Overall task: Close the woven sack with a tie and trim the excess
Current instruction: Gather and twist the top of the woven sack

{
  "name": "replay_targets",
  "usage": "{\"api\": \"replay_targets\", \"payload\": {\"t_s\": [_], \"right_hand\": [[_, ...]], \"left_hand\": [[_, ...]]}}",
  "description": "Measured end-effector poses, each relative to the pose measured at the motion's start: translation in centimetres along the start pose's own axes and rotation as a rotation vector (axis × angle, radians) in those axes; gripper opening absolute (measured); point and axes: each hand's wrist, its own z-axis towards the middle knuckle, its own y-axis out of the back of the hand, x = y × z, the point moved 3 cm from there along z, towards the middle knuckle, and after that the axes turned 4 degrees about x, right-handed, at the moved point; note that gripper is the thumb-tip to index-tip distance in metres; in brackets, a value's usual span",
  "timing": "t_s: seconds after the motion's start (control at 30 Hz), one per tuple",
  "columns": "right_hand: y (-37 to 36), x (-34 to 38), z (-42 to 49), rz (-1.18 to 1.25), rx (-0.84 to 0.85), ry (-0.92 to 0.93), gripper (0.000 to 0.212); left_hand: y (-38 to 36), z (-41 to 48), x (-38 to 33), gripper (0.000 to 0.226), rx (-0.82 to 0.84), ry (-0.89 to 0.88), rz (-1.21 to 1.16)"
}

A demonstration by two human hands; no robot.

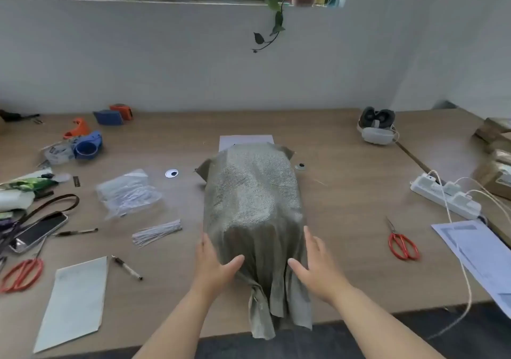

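Observation:
A filled grey-green woven sack [250, 192] lies on the wooden table [345, 192], its loose mouth hanging over the near edge. My left hand [214, 267] rests flat against the sack's left side near the neck, fingers apart. My right hand [318, 267] presses the right side the same way. Neither hand grips anything. A bundle of white ties [156, 232] lies left of the sack. Red-handled scissors [402, 243] lie to the right, and a second red pair [23, 274] lies at the far left.
Left of the sack are a clear plastic bag [127, 192], a pen [127, 268], a flat grey sack [73, 303], a phone [38, 231] and tape dispensers [87, 144]. A power strip [445, 199] with cables, papers [481, 253] and a headset [377, 126] sit on the right.

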Motion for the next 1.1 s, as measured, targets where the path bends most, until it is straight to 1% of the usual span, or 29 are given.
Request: {"api": "replay_targets", "payload": {"t_s": [0.07, 0.1, 0.2, 0.3, 0.37, 0.43, 0.47, 0.5, 0.53, 0.6, 0.63, 0.67, 0.8, 0.87, 0.93, 1.0, 1.1], "right_hand": [[-1.0, -0.9, 0.4, 0.073, 0.033, -0.038, 0.094], [-1.6, -1.6, 0.6, 0.102, 0.056, -0.052, 0.097], [-3.0, -3.5, 1.4, 0.222, 0.141, -0.110, 0.110], [-4.1, -5.1, 2.2, 0.433, 0.241, -0.165, 0.126], [-5.0, -5.9, 2.8, 0.567, 0.327, -0.176, 0.137], [-5.9, -6.4, 3.3, 0.649, 0.400, -0.167, 0.146], [-6.3, -6.6, 3.4, 0.670, 0.427, -0.173, 0.148], [-6.5, -6.6, 3.4, 0.696, 0.440, -0.169, 0.143], [-6.7, -6.6, 3.5, 0.715, 0.440, -0.155, 0.129], [-7.1, -6.5, 3.5, 0.747, 0.388, -0.113, 0.090], [-7.3, -6.5, 3.5, 0.753, 0.355, -0.113, 0.079], [-7.2, -6.2, 3.4, 0.758, 0.331, -0.123, 0.072], [-7.0, -5.5, 3.1, 0.792, 0.255, -0.181, 0.055], [-6.9, -5.0, 3.0, 0.792, 0.219, -0.208, 0.051], [-6.6, -3.9, 2.8, 0.789, 0.199, -0.213, 0.048], [-6.4, -2.6, 2.9, 0.815, 0.174, -0.222, 0.042], [-5.6, -0.6, 3.2, 0.858, 0.107, -0.217, 0.036]], "left_hand": [[-0.9, -0.1, 1.1, 0.122, 0.011, 0.122, -0.112], [-1.4, -0.6, 1.5, 0.117, 0.040, 0.183, -0.188], [-3.5, -1.9, 2.1, 0.085, 0.146, 0.351, -0.436], [-5.4, -3.0, 0.8, 0.057, 0.262, 0.415, -0.541], [-7.0, -3.2, 0.3, 0.045, 0.292, 0.467, -0.625], [-8.4, -3.5, 0.0, 0.039, 0.291, 0.514, -0.707], [-9.0, -3.6, 0.0, 0.043, 0.288, 0.530, -0.746], [-9.6, -3.7, -0.1, 0.051, 0.285, 0.541, -0.771], [-10.1, -3.8, -0.3, 0.060, 0.286, 0.547, -0.781], [-10.8, -3.9, -0.5, 0.081, 0.296, 0.561, -0.779], [-11.0, -3.9, -0.7, 0.085, 0.297, 0.567, -0.773], [-11.0, -3.8, -0.7, 0.084, 0.296, 0.569, -0.766], [-10.2, -3.5, -1.0, 0.061, 0.311, 0.572, -0.704], [-9.7, -3.4, -1.3, 0.053, 0.334, 0.583, -0.669], [-9.2, -3.4, -1.8, 0.050, 0.359, 0.580, -0.652], [-8.7, -3.1, -2.5, 0.049, 0.374, 0.554, -0.640], [-7.9, -2.3, -3.8, 0.037, 0.398, 0.512, -0.657]]}}
